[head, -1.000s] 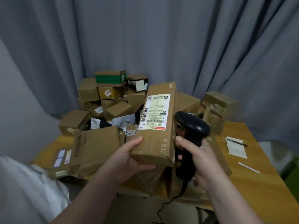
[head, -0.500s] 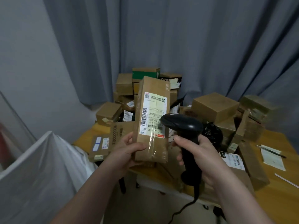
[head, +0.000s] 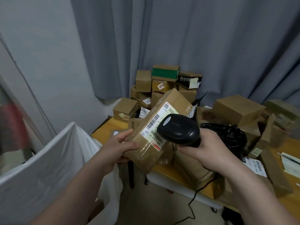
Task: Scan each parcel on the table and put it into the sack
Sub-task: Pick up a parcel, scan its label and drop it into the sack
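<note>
My left hand (head: 121,147) grips the lower end of a long brown cardboard parcel (head: 172,103), which tilts up to the right with its white barcode label (head: 156,123) facing me. My right hand (head: 205,147) holds a black handheld scanner (head: 178,131) by its handle; the scanner's head sits right over the label and hides part of it. The white sack (head: 48,163) stands open at the lower left, just below and left of the parcel. Several more brown parcels (head: 164,86) are heaped on the yellow wooden table (head: 175,173).
A black plastic bag (head: 230,135) and a larger box (head: 238,109) lie right of the scanner. Flat parcels and papers (head: 290,164) cover the table's right side. The scanner's black cable (head: 193,203) hangs to the floor. Grey curtains hang behind; a pale wall stands at the left.
The view has swung left, bringing the sack further into sight. The parcel has tipped from upright to leaning right, and the scanner has moved up over its label.
</note>
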